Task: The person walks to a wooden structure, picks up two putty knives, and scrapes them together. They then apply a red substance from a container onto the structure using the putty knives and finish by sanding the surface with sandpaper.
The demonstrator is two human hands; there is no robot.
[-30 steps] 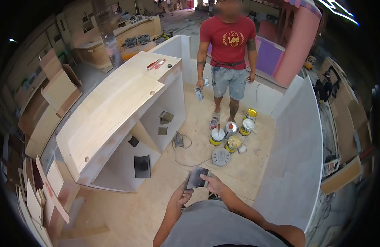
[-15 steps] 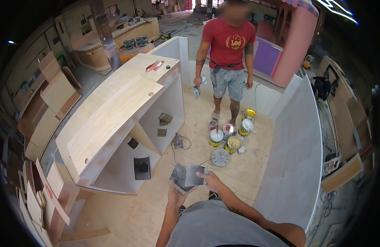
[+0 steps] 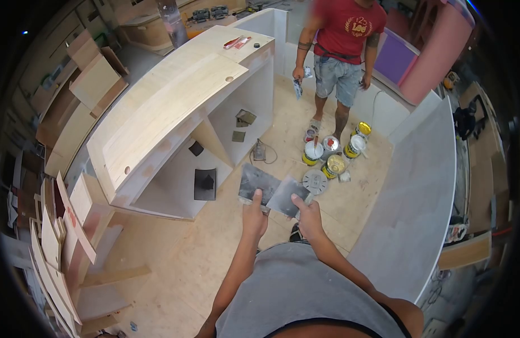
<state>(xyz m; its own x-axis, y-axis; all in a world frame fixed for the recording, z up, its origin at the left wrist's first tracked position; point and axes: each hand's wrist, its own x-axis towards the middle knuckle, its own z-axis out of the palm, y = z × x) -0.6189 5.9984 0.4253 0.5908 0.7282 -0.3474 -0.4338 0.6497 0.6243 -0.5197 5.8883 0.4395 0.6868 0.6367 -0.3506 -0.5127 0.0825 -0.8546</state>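
Observation:
My left hand (image 3: 254,218) grips a dark grey, dusty sheet of sandpaper (image 3: 253,178), thumb on top and fingers underneath. In my right hand (image 3: 310,219) is a second, lighter grey sheet of sandpaper (image 3: 284,195), pinched under the thumb. The two sheets are held side by side in front of my body, their inner edges meeting or slightly overlapping. Beneath them, some paler material shows by my fingers, too small to name. A black sheet (image 3: 205,183) lies in the lower compartment of the wooden counter (image 3: 175,96) to my left.
Several paint cans, one a white-filled can (image 3: 312,152), stand on the plywood floor (image 3: 198,253) near a round grey disc (image 3: 314,182). A corded sander-like tool (image 3: 260,151) lies by the counter. A person in a red shirt (image 3: 350,25) stands ahead. A curved grey panel (image 3: 412,197) borders the right.
My hands have drawn the sheets from stacked to side by side, and my left thumb now lies on top of its sheet. My view has tilted down; the other person remains standing.

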